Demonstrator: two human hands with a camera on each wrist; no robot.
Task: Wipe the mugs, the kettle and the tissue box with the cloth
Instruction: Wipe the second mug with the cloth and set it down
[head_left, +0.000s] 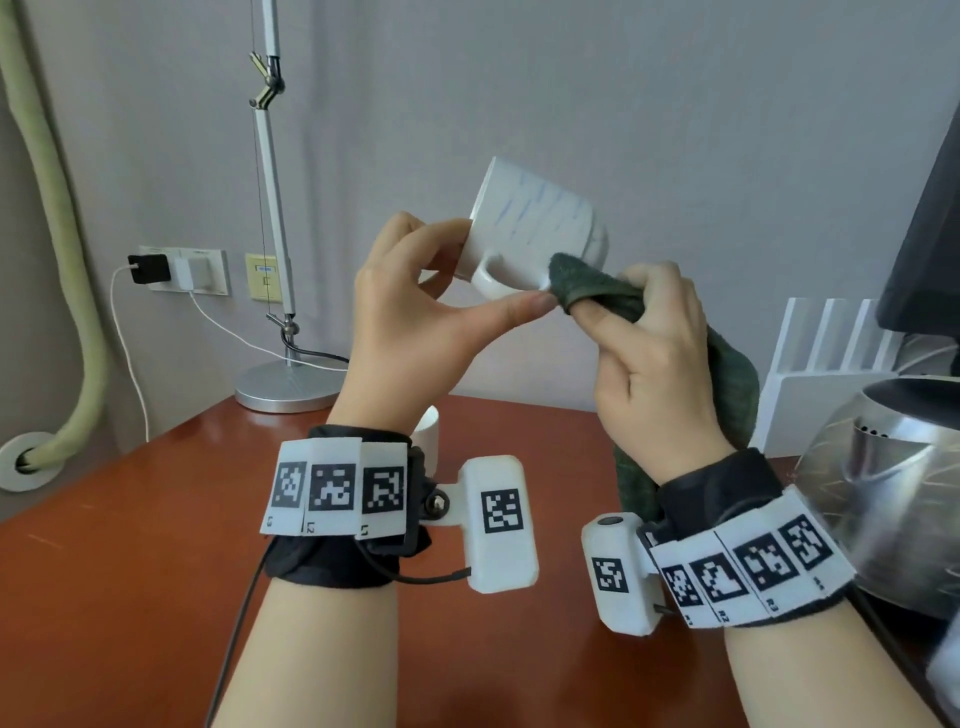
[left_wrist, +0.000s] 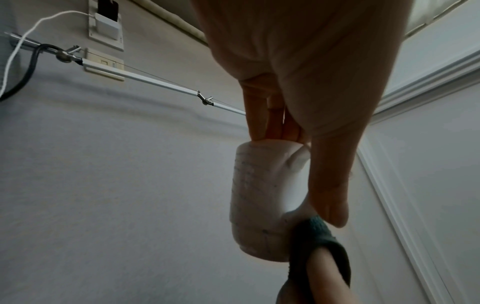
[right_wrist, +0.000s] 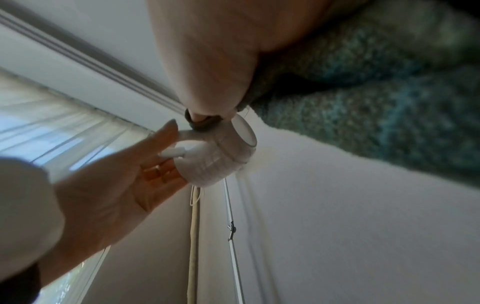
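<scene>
The white ceramic mug with faint blue streaks (head_left: 535, 228) is held in the air above the far middle of the red-brown wooden surface (head_left: 156, 519), tipped on its side — its long axis runs from the rim at upper left to the base at lower right. The left hand (head_left: 410, 332) pinches it at the rim, thumb stretched along the handle, so the mug lies up and to the right of those fingers. The right hand (head_left: 654, 364) is the nearer one to the handle's base: its fingers are curled round the dark green terry cloth (head_left: 592, 286), pressing a wrapped fingertip there. Counted: one mug in hand, a second white mug (head_left: 428, 423) partly hidden behind the left wrist, one shiny steel kettle (head_left: 883, 483) at the right edge, one cloth; no tissue box shows.
</scene>
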